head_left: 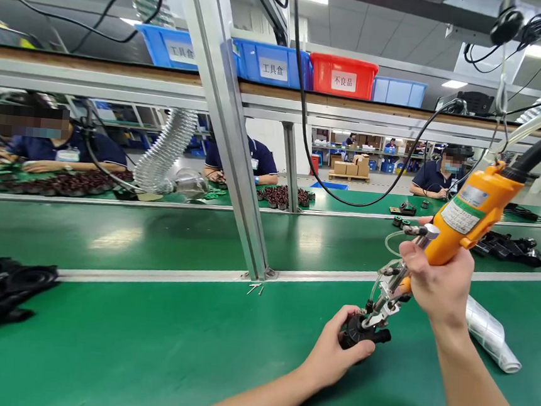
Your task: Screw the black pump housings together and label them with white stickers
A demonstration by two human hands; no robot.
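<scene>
Left hand (336,351): fingers and thumb part-curled round a black round part (354,334) with a side spout, gripping it by its sides. The part sits near the right of the middle of the near green desk (144,350).

Right hand (450,282): closed firmly round the lower body of an orange power driver (474,202), held tilted. Its metal nose (387,302) points down at the part's top; whether the bit is seated cannot be told.

Edges and room: a pale rail (150,276) bounds the desk's far side, and a metal post (229,136) stands at it. Green surface stretches leftward from the left hand to a black cable bundle (2,293). A clear plastic roll (493,336) lies just beside the right forearm, limiting room there.
</scene>
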